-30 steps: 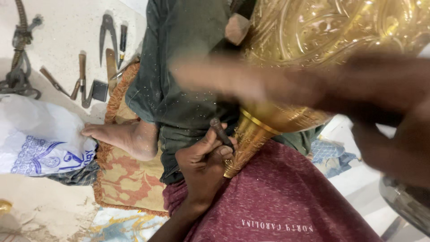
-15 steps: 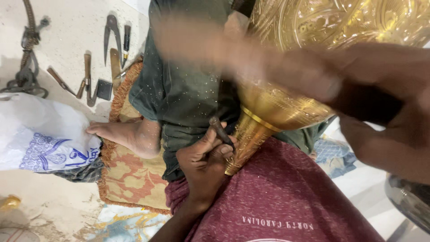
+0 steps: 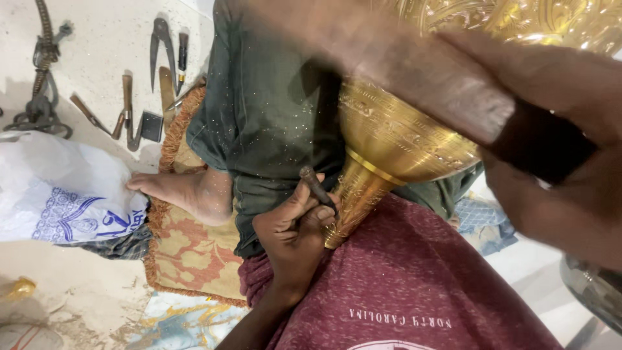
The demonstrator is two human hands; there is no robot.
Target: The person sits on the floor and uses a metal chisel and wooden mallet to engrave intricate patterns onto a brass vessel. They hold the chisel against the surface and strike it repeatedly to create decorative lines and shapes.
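Brass is filling our view: the big engraved brass vessel (image 3: 414, 136) is resting across our lap, its narrow neck slanting down onto our maroon shirt (image 3: 414, 285). We are taking that vessel as our landmark. Just below and left of its flared shoulder, our left hand (image 3: 295, 236) is pinching a short dark chisel (image 3: 317, 186) between thumb and fingers, and the chisel's tip is touching the neck. Above the vessel, our right hand (image 3: 557, 149) is wrapping closed around the dark grip of a wooden mallet (image 3: 389, 65), whose blurred shaft is crossing in front of the vessel's body. Left of the vessel we are seeing dark green trousers (image 3: 272, 123) speckled with fine shavings, and a bare foot (image 3: 184, 189) lying on a fringed patterned cushion (image 3: 188, 253). Well left of the vessel, a white printed bag (image 3: 61, 194) is lying on the floor, and above it a scatter of small metal hand tools (image 3: 139, 97) and a chain (image 3: 42, 78).
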